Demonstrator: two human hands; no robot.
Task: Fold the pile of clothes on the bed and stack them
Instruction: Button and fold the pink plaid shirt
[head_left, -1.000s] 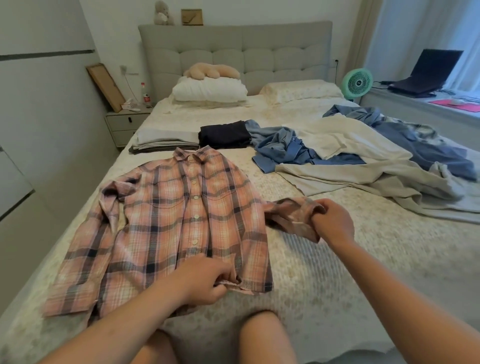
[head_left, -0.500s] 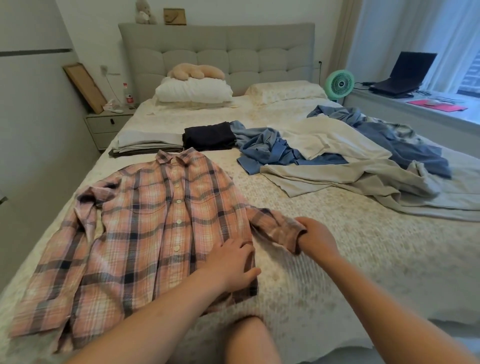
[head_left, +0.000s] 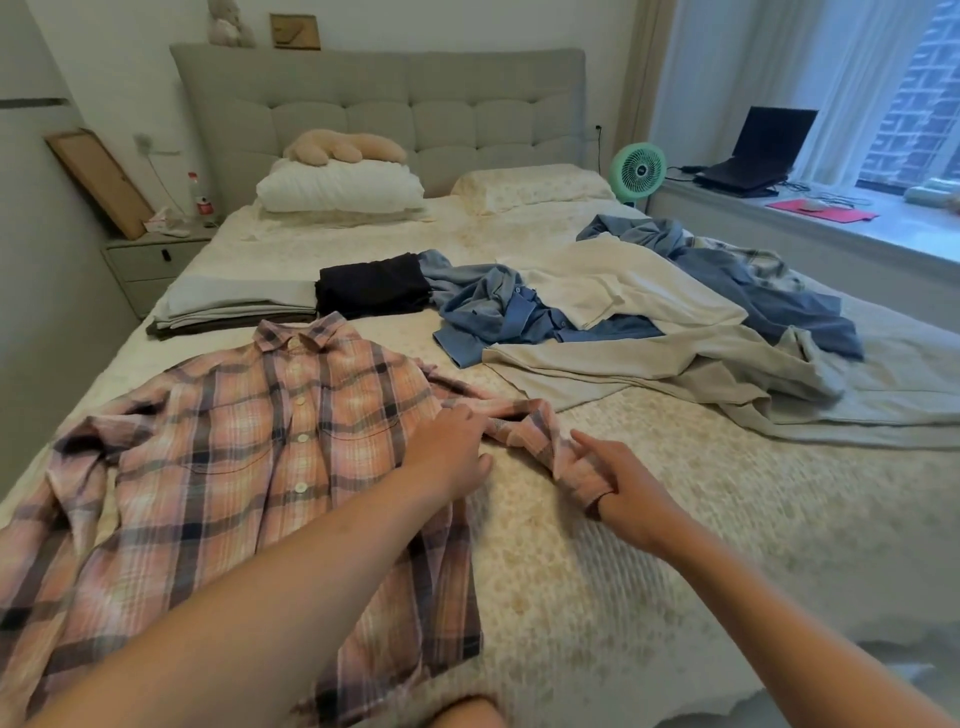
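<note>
A pink plaid shirt (head_left: 249, 467) lies face up and buttoned on the bed (head_left: 701, 545), its collar toward the headboard. My left hand (head_left: 452, 454) rests flat on the shirt where the right-side sleeve joins the body. That sleeve stretches out to the right, and my right hand (head_left: 621, 486) pinches its cuff with the index finger straight. Behind the shirt sit a folded grey stack (head_left: 234, 306) and a folded dark garment (head_left: 371, 288). An unfolded pile of blue (head_left: 498, 312) and cream clothes (head_left: 623, 296) covers the bed's right half.
Pillows (head_left: 337, 189) and a plush toy lie by the grey headboard. A nightstand (head_left: 150, 254) stands at the left. On the window ledge at the right are a green fan (head_left: 638, 171) and a laptop (head_left: 753, 156). My knee shows at the bottom edge.
My left hand went from the shirt's hem up to the base of the sleeve and lies flat. My right hand drew the cuff out to the right, straightening the sleeve.
</note>
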